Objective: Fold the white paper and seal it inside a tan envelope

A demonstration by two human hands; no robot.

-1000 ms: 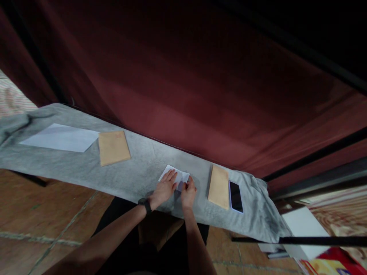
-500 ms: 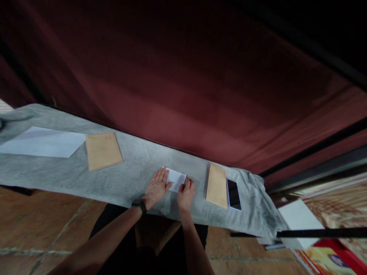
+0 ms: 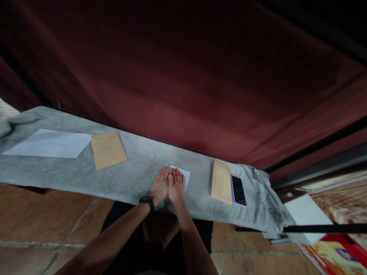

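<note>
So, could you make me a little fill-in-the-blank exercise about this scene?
The dark wristband is on the person's ____ arm.
The right hand lies on small paper coloured ____.
The phone lies to the ____ of the neighbouring tan envelope.
The grey cloth carries ____ tan envelopes altogether.
Missing words: left; white; right; two.
</note>
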